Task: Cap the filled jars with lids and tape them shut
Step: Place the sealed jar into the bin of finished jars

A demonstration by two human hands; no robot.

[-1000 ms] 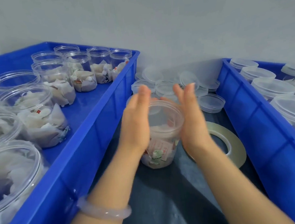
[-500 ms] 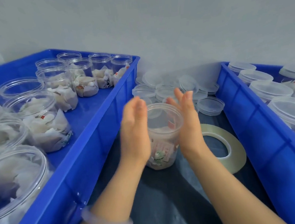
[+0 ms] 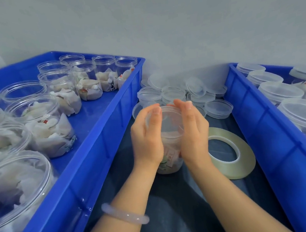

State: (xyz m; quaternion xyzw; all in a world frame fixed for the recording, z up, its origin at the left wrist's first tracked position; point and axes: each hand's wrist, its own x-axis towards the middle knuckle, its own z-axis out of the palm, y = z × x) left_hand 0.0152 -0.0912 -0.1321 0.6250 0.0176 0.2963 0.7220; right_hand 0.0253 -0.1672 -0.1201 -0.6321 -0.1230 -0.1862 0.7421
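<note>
A clear plastic jar [image 3: 169, 163] with paper packets inside stands on the dark cloth between two blue crates. A clear lid [image 3: 167, 121] sits on its mouth. My left hand [image 3: 146, 136] cups the jar's left side and my right hand [image 3: 193, 132] its right side. The fingertips of both hands curl over the lid's rim. My palms hide most of the jar's wall. A flat roll of clear tape [image 3: 243, 156] lies on the cloth just right of my right hand.
The left blue crate [image 3: 102, 138] holds several open filled jars [image 3: 45, 128]. Several capped jars [image 3: 282, 91] stand in the right blue crate [image 3: 279, 151]. A heap of loose clear lids [image 3: 172, 94] lies behind the jar against the grey wall.
My hands stood flat with straight fingers beside the open-looking jar; now they have closed in and their fingertips curl over the lid on top.
</note>
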